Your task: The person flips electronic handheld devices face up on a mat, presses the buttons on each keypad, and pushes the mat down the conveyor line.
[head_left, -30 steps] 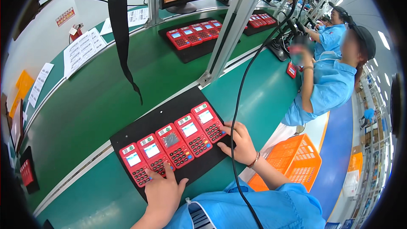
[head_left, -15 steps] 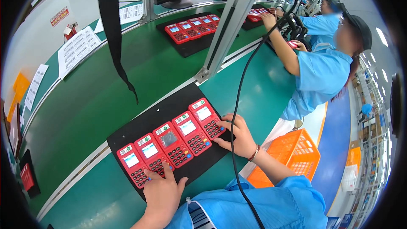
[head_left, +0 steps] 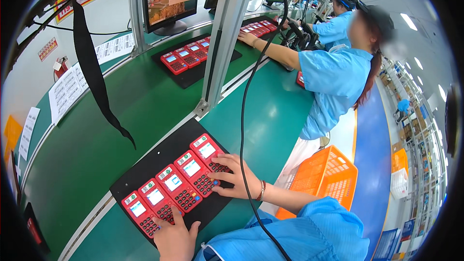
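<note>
Several red handheld payment terminals (head_left: 173, 182) lie side by side on a black mat (head_left: 158, 160), their screens lit and keypads toward me. Over the two leftmost ones is my left hand (head_left: 175, 239), fingers spread. One fingertip rests at the keypad of the leftmost terminal (head_left: 137, 208), another at the keypad of the second terminal (head_left: 154, 196). My right hand (head_left: 238, 180) spans the right end, fingers apart, with fingertips at the keys of the rightmost terminal (head_left: 207, 150) and the edge of its left neighbour (head_left: 191, 166). Neither hand grips anything.
A black cable (head_left: 243, 130) hangs in front of my right wrist. A metal post (head_left: 226, 34) and a dark strap (head_left: 92, 67) stand beyond the mat. More terminals (head_left: 175, 65) lie on a far mat. An orange crate (head_left: 333, 169) and a co-worker (head_left: 333, 75) are at right.
The middle terminal's screen went from dark to lit. My right fingers shifted partly onto the neighbouring terminal's edge. The co-worker's arm now reaches farther over the line. The whole view has shifted.
</note>
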Tool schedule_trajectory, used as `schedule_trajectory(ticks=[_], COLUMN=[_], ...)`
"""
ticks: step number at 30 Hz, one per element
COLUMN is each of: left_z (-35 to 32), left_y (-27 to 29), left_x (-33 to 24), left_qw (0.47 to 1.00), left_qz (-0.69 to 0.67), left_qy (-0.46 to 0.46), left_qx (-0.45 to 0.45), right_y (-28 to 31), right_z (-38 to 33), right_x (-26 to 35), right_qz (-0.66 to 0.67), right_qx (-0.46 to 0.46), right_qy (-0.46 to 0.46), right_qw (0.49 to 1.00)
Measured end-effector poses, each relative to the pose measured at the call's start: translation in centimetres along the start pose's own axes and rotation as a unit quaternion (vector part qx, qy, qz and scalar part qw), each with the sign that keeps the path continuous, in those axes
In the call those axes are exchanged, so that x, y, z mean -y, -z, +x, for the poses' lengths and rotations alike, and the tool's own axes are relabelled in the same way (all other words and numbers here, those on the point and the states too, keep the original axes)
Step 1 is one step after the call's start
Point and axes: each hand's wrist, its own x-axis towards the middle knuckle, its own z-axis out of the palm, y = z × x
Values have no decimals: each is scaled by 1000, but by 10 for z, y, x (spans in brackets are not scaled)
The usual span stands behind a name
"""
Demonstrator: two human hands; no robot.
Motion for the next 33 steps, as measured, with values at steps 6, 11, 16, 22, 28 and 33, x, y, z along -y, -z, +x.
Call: schedule_trajectory(ticks=[6,11,16,22,28,33], left_z=[5,5,3,6,8,7], left_y=[5,7,0,0,2,1], left_x=[0,1,11,8,10,10], left_qw=[1000,999,998,998,998,997], left_qz=[-4,-41,-53,-52,-32,-49], left_qy=[3,-11,-7,-34,-50,-52], left_qx=[4,8,13,-2,-9,-18], right_y=[-2,-4,16,121,243,275], right_z=[2,-2,-12,-18,62,78], right_x=[-3,-6,-35,-105,-95,-104], right_qz=[-11,13,-9,150,317,232], right_qx=[-13,-14,-54,-326,-408,-442], right_qy=[17,1,41,-310,-290,-257], right_qw=[1000,1000,998,881,805,828])
